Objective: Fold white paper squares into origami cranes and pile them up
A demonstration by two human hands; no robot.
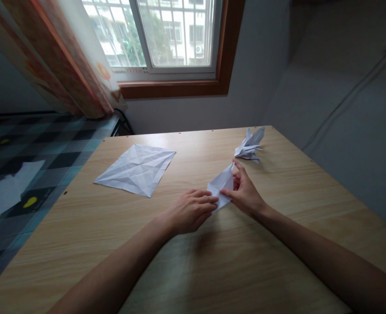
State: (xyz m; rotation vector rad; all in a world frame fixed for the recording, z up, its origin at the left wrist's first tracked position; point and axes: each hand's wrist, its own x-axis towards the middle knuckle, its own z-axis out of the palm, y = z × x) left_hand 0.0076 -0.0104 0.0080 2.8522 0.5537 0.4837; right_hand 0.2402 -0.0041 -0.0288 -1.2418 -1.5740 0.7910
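A small folded piece of white paper (pixel 221 183) lies on the wooden table (pixel 114 244) between both hands. My left hand (pixel 191 211) presses its lower left corner with the fingers held together and pointing right. My right hand (pixel 245 192) pinches the paper's right side, thumb and fingers closed on the fold. A finished white origami figure (pixel 250 146) with pointed flaps sits just beyond my right hand. A creased, unfolded white sheet (pixel 137 169) lies flat to the left.
Past the table's left edge is a bed with a dark checked cover (pixel 32 148) and a white sheet of paper (pixel 6 192) on it. A window (pixel 166 39) and patterned curtain (pixel 68 61) are behind. A grey wall runs along the right.
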